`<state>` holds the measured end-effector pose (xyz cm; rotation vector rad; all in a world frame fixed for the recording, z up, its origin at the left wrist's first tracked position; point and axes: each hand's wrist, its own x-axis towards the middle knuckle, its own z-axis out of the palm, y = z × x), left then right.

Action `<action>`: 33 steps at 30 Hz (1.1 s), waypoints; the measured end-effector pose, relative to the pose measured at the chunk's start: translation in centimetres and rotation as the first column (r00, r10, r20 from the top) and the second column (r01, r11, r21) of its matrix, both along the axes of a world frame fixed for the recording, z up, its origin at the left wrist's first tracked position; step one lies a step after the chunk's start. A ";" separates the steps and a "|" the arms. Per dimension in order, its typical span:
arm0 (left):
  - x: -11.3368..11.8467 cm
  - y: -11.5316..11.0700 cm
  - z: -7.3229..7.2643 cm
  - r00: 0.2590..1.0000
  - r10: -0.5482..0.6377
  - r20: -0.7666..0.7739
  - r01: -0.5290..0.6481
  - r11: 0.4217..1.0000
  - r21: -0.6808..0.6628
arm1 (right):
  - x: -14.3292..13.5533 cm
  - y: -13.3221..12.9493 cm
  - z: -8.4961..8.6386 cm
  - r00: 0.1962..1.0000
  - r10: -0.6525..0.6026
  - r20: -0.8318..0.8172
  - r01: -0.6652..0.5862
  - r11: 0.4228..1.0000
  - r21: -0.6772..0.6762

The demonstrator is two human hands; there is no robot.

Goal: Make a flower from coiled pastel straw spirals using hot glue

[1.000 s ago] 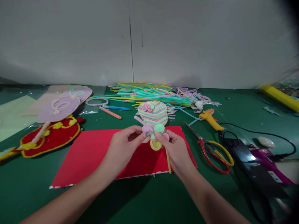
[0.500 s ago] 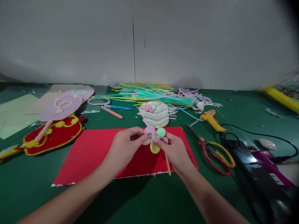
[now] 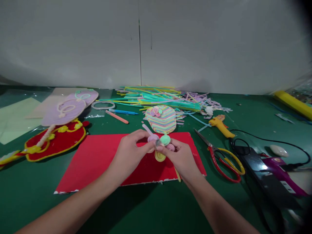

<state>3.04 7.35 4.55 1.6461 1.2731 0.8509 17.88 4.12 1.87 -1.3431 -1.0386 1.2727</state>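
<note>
Between my two hands is a flower of coiled pipe cleaners (image 3: 160, 156), with pink, green, lilac and yellow coils. My left hand (image 3: 133, 149) pinches its lilac side from the left, where a short lilac end sticks up. My right hand (image 3: 181, 155) grips it from the right, its thumb near the grey middle. A yellow stem pokes out below my right hand. Both hands hover over a red board (image 3: 102, 156). Just beyond them lies a striped round fan piece (image 3: 161, 120) with small coiled flowers on it.
Scissors (image 3: 225, 162), a yellow glue gun (image 3: 221, 126) and a black power strip (image 3: 263, 175) lie to the right. At the back is a heap of pipe cleaners (image 3: 158, 99). A red fan (image 3: 58, 143) and lilac fan pieces (image 3: 65, 110) lie left, near two pens (image 3: 123, 112).
The coiled flower has turned and shifted slightly left in my fingers. Its lilac end now points up and left, and less of the yellow stem shows.
</note>
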 end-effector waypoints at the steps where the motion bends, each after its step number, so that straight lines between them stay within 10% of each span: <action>1: -0.1 0.1 0.1 1.000 0.008 -0.004 -0.008 1.000 -0.019 | 0.0 0.0 0.1 1.000 0.007 -0.008 -0.007 1.000 0.001; 21: -1.1 1.4 -0.5 0.945 0.141 0.296 -0.089 0.979 -0.181 | 1.1 0.6 -0.5 0.996 0.058 -0.072 -0.045 0.984 0.172; 33: -1.4 1.8 -1.3 0.876 0.047 0.480 0.193 0.878 -0.438 | 1.7 0.5 -0.6 0.985 -0.060 0.163 -0.018 0.900 0.436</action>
